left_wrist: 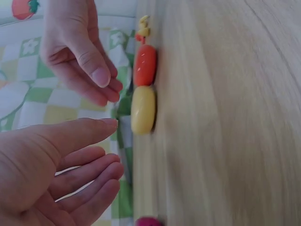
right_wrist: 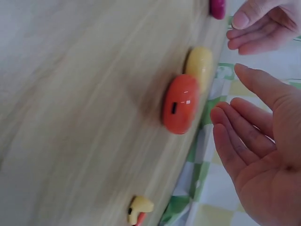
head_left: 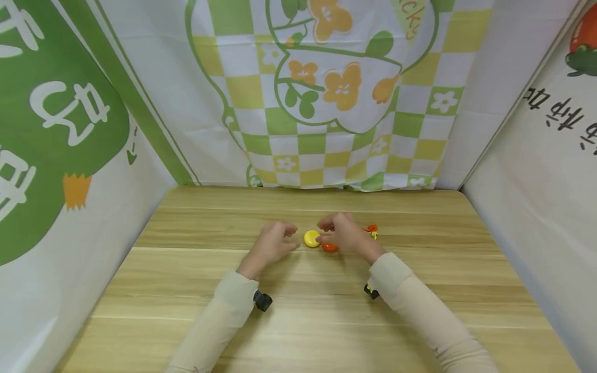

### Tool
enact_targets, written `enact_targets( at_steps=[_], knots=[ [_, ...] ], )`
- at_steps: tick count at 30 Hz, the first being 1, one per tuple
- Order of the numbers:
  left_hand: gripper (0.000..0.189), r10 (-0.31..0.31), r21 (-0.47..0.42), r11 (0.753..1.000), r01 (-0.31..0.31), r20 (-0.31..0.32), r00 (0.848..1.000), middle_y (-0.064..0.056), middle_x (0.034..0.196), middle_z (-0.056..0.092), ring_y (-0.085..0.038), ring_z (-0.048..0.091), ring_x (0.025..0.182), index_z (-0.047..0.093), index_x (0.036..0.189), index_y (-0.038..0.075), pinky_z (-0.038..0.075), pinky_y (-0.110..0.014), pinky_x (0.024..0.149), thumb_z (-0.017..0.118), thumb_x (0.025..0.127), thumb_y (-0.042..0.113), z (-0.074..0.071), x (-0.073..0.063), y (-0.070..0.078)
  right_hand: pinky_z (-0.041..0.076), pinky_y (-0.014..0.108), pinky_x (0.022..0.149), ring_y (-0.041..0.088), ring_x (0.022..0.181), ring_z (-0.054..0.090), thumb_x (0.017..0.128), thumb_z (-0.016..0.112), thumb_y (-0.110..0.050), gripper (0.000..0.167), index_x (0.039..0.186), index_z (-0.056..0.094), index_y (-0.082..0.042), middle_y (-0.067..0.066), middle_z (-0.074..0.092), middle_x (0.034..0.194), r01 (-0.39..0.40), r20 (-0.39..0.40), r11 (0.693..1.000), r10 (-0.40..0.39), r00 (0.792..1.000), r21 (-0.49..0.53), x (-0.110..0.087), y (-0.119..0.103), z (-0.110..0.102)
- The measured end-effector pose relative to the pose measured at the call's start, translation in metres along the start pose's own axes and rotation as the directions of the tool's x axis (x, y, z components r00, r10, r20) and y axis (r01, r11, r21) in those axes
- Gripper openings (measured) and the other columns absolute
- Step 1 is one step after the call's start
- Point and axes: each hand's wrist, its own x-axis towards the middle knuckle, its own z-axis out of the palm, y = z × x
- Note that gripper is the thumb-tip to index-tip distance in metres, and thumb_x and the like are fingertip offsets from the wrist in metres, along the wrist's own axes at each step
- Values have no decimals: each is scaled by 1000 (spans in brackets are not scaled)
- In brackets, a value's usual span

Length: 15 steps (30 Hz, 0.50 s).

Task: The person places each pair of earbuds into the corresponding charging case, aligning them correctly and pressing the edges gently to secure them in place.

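Observation:
A glossy yellow rounded disc (head_left: 311,239) lies on the wooden table, with an orange-red one (head_left: 329,247) beside it on the right. My left hand (head_left: 272,242) hovers left of the yellow disc, fingers loosely bent and holding nothing. Over the orange-red disc is my right hand (head_left: 346,232), partly covering it in the head view; the right wrist view shows its palm bare. A small yellow and red piece (right_wrist: 140,209) lies farther right. Near my left hand, the left wrist view cuts off a magenta object (left_wrist: 149,221), whose kind I cannot tell.
The wooden table (head_left: 317,331) meets a printed cloth (head_left: 326,150) of green and yellow checks at its back edge. White printed panels stand on the left (head_left: 93,248) and right (head_left: 527,207). Small black devices hang at both cuffs.

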Motion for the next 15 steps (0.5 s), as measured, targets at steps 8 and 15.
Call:
enact_targets(
  at_steps=[8, 15],
  knots=[
    [43, 7, 38, 999, -8, 10, 1000, -19, 116, 78, -33, 74, 112, 74, 119, -6, 59, -49, 102, 90, 85, 13, 20, 17, -1, 49, 50, 116, 28, 115, 74, 91, 86, -23, 42, 126, 75, -2, 13, 78, 124, 38, 30, 995, -35, 999, -90, 4, 12, 11],
    [31, 13, 44, 999, -13, 7, 1000, -13, 105, 79, -27, 73, 101, 77, 106, 0, 63, -43, 91, 92, 82, 12, 29, 22, 2, 63, 38, 95, 23, 107, 75, 89, 88, -20, 38, 120, 77, -2, 12, 79, 117, 70, 18, 994, -68, 997, -87, 7, 15, 20]
  ],
)
